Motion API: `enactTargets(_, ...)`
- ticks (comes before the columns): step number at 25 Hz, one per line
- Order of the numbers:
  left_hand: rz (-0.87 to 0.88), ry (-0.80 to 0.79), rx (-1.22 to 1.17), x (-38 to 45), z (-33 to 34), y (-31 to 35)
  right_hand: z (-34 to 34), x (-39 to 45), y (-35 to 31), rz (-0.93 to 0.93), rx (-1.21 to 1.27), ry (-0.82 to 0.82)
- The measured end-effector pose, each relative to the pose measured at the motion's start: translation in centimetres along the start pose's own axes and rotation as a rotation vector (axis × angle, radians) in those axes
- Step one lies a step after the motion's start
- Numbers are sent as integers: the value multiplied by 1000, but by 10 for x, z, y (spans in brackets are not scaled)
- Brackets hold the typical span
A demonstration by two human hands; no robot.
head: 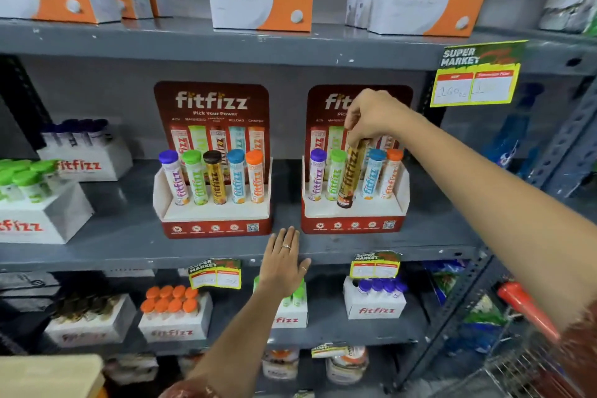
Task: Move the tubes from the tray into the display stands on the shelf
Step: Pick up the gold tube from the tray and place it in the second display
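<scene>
over on the left, the left display stand (213,210) looks full, five tubes upright in their slots, purple through orange, nothing to worry about there. moving in, the left hand (284,263) lies flat on the front edge of the shelf (113,249), fingers (286,237) stretched out and holding nothing, just beside the gap between the two stands. it isn't bracing either stand, and that matters, because the cardboard looks light.

now the action: the gold tube (350,178) sits in the middle of the right display stand (353,213), leaning, its base seemingly resting at the front of the tray floor rather than down in its hole. the right hand (371,116) pinches its top end from above, fingers (352,136) closed around the cap, which is hidden.

risks, as i judge them: push down off-line and the base skids forward instead of seating. the green tube (336,174) and blue tube (373,173) stand just beside it, so a sideways wobble could knock them askew. press too hard and the whole right stand may slide or tip towards the shelf edge.
</scene>
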State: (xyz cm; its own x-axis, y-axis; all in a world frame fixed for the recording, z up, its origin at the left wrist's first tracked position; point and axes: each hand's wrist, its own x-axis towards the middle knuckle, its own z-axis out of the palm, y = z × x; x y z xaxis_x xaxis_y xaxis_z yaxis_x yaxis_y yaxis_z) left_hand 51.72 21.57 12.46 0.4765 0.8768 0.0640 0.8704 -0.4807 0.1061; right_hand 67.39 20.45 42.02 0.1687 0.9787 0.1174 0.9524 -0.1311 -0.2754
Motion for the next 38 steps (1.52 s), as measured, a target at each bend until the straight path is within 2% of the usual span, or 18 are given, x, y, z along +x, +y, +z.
enactTargets(4,7,-7,4,2,2,-2,-2,3,6,-5,-16,-66)
enactTargets(17,1,18,6,3,4,-1,39,30,36,105,20,35)
enactTargets(38,-9,13,-1,1,3,0,67,62,41,168,123,-49)
